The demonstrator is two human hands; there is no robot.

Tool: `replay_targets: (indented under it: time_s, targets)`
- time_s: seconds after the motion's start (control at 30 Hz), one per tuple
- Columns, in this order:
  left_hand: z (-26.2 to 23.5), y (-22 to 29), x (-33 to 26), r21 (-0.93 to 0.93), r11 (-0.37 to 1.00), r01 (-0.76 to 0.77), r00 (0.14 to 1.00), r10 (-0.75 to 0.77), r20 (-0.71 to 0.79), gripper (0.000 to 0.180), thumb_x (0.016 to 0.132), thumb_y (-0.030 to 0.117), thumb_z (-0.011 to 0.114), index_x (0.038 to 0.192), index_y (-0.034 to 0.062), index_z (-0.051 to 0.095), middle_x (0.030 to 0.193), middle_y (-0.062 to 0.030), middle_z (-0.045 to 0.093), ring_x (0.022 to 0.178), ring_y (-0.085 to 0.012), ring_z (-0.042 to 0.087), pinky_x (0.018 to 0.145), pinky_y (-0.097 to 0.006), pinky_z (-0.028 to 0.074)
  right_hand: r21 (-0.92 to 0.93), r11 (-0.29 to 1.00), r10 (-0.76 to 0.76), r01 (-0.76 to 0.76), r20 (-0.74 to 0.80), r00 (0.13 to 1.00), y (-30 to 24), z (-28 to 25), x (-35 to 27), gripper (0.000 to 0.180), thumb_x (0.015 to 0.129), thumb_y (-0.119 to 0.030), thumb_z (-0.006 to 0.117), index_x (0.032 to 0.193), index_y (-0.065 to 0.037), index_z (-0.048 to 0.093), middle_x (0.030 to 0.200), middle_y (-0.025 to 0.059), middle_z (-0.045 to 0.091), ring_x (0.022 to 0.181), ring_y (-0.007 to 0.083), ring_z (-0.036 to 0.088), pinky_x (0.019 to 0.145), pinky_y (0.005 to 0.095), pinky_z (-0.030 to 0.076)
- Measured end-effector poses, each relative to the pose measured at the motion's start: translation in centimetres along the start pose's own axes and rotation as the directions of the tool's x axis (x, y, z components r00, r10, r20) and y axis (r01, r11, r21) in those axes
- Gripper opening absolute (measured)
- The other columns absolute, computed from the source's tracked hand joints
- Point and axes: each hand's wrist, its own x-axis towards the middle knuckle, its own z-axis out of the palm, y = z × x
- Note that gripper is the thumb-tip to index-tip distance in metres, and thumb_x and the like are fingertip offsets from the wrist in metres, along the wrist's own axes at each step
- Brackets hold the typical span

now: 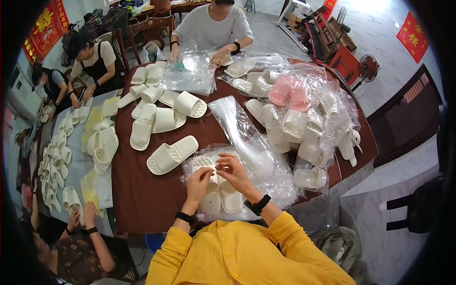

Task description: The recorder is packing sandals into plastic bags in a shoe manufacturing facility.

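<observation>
Low in the middle of the frame, a clear plastic bag (pixel 223 190) lies on the dark brown table (pixel 142 194) with a pair of white slippers (pixel 219 192) inside it, toes pointing away from the person. The left hand (pixel 199 180) and the right hand (pixel 233 172) meet over the top of the pair, both with fingers curled and pinching the bag's thin film near its mouth. Just left of the bag a loose white slipper (pixel 172 155) lies sole-side up. A stack of empty clear bags (pixel 237 126) fans out above the hands. To the right, a heap of bagged slippers (pixel 308 128) fills the table's edge, most white, one bagged pink pair (pixel 289 92) at its top. More unbagged white slippers (pixel 156 111) sit in the upper left part of the table. At the top centre a person in white (pixel 213 23) handles bags; others sit at a grey table (pixel 78 166) on the left, covered with slippers. The floor (pixel 380 28) is pale tile, with red hangings (pixel 412 37) on the walls
</observation>
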Motion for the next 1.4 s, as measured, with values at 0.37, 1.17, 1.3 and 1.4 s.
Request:
replay_targets:
  time_s: [0.37,1.17,1.3,1.4]
  targets:
    - [0.1,-0.1,-0.4,-0.039,0.999,-0.004,1.0,0.004,0.011,0.013,0.091,0.005,0.061,0.098,-0.0006,0.07,0.085,-0.006,0.071,0.079,-0.0098,0.065,0.071,-0.024,0.05,-0.172,0.984,-0.067,0.055,-0.068,0.995,0.0,0.2,-0.6,0.014,0.085,0.006,0.067,0.099,0.003,0.066,0.126,0.0099,0.05,0.1,0.0148,0.062,0.082,0.0248,0.056]
    - [0.1,-1.5,-0.4,0.042,0.991,-0.124,0.992,0.125,-0.002,0.012,0.088,0.006,0.064,0.096,0.0024,0.071,0.085,-0.0102,0.069,0.074,-0.018,0.065,0.066,-0.028,0.051,-0.245,0.969,0.009,-0.029,-0.084,0.996,0.4,0.7,-1.1,0.011,0.09,0.0,0.063,0.1,0.001,0.068,0.101,0.0075,0.064,0.093,0.0158,0.064,0.082,0.0271,0.054]
    - [0.1,-1.7,-0.5,0.063,0.988,-0.142,0.99,0.142,-0.001,0.011,0.087,0.006,0.065,0.096,0.0028,0.071,0.086,-0.0105,0.069,0.075,-0.0208,0.064,0.066,-0.03,0.051,-0.226,0.974,-0.004,-0.013,-0.074,0.997,0.8,0.7,-1.1,0.011,0.09,-0.001,0.064,0.1,0.001,0.068,0.1,0.0073,0.064,0.091,0.0153,0.064,0.079,0.0265,0.054]
    - [-0.1,-1.8,-0.5,0.089,0.986,-0.142,0.99,0.14,0.022,0.012,0.087,0.005,0.065,0.097,0.0016,0.071,0.088,-0.0109,0.069,0.078,-0.0203,0.065,0.069,-0.03,0.051,-0.236,0.972,0.007,-0.024,-0.074,0.997,0.8,0.8,-1.2,0.011,0.09,-0.001,0.064,0.1,0.001,0.068,0.099,0.0069,0.064,0.089,0.0149,0.064,0.077,0.0258,0.053]
